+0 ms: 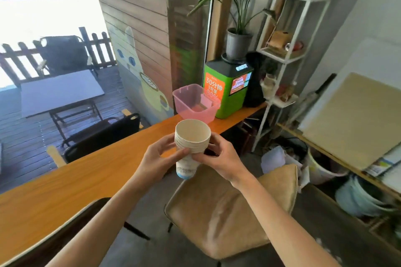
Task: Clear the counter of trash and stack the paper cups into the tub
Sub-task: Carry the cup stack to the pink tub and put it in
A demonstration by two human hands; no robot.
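Head view: a stack of paper cups (192, 141) is held up in the middle of the frame, slightly tilted, with the open mouth turned toward the camera. It's gripped from both sides: the left hand (157, 161) is wrapped around the left of the stack with the thumb pressed on the lower front, and the right hand (219, 158) is closed on the right side, so both grips are shut on the same stack. Several rims can be counted nested near the top, and a blue-printed base is seen at the bottom. The stack is carried over the near edge of the orange table (76, 182), not touching it. The pink tub (195, 102) is parked further back on the table, just above the cups in the frame, right beside a green machine (225, 89). Nothing clear can be made out inside the tub. A tan chair seat (230, 212) is seen lower right, under the right forearm.
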